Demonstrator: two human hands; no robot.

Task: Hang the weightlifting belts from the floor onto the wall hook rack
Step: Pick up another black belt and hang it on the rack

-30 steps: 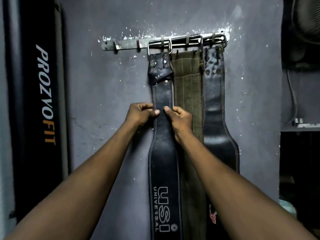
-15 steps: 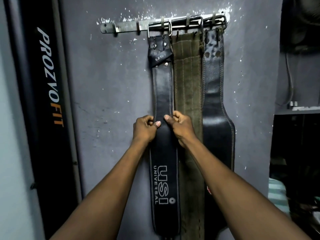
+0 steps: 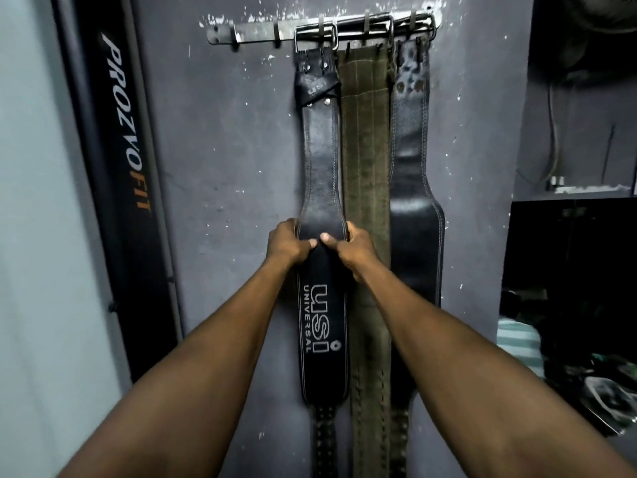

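Looking at a grey wall [image 3: 224, 174], paint-chipped along its top edge. Flanked at the left edge by a tall black panel [image 3: 113, 174] lettered PROZVOFIT. Carries three belts side by side below the right half of the rack [image 3: 255, 31], all with the long axis vertical: USI belt [image 3: 322, 160] leftmost, green belt [image 3: 365, 160] touching its right edge, black belt [image 3: 412, 160] at the rack's right end. Hangs, the first, by its buckle [image 3: 297, 39] over a peg [image 3: 333, 29] near the rack's middle; narrow above, wide and lettered below, holed tail [image 3: 324, 443] running out at the bottom of the view.

Clamped on it where narrow turns wide: left hand [image 3: 287, 244] round the left edge, right hand [image 3: 356, 251] round the right edge, level with each other. Fingers [image 3: 289, 226] curled round behind; thumbs [image 3: 310, 243] on the front face, almost meeting at the midline. Right hand lying in front of the green belt's left edge.

Lies dead ahead, then, between the hands, neither nearer. Reads as a last settling of a belt already hung. Calls for any tug to run straight down the axis; sideways would likely slide the buckle along its peg or shove the green belt. Floor out of view, so no telling whether more belts wait.
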